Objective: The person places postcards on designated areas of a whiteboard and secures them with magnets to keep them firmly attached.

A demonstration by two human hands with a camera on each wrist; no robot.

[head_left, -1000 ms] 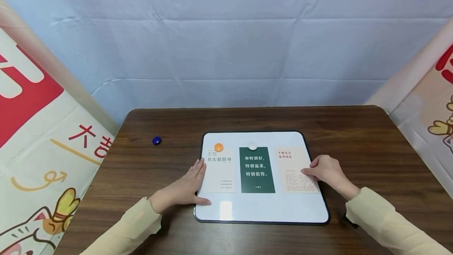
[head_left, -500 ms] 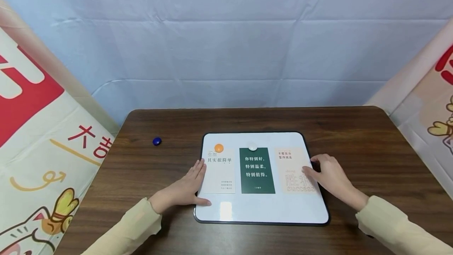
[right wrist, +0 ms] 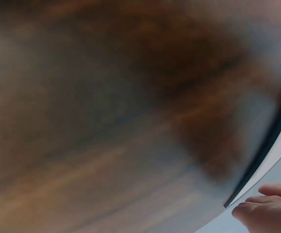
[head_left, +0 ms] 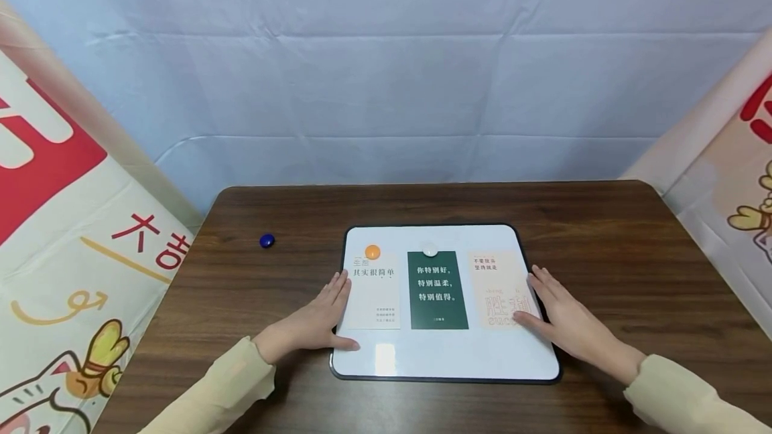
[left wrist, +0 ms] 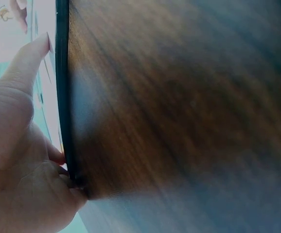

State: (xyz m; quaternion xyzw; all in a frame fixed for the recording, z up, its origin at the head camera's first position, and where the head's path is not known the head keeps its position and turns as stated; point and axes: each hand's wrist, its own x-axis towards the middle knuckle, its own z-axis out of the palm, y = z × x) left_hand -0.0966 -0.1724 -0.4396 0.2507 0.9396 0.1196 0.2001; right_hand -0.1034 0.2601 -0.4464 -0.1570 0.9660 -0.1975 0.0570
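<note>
Left hand (head_left: 313,319): flat, fingers straight, on the left edge of the black-rimmed white magnetic board (head_left: 446,360), thumb on its surface.
Right hand (head_left: 563,319): flat, fingers straight, on the board's right edge, thumb touching the pale beige card (head_left: 497,286).
Board: mid dark wooden counter (head_left: 603,233).
Cards: cream card (head_left: 375,293) under orange magnet (head_left: 372,251); dark green card (head_left: 437,290) under white magnet (head_left: 429,250).
Blue magnet (head_left: 267,240): on counter, well left.

Bare tabletop (head_left: 603,233) lies open behind and right of the whiteboard (head_left: 446,360), only a blue magnet (head_left: 267,240) sits on the left stretch, while banners (head_left: 72,220) wall both sides, a backdrop (head_left: 386,86) closes the far edge, and both hands (head_left: 313,320) flank the board.
</note>
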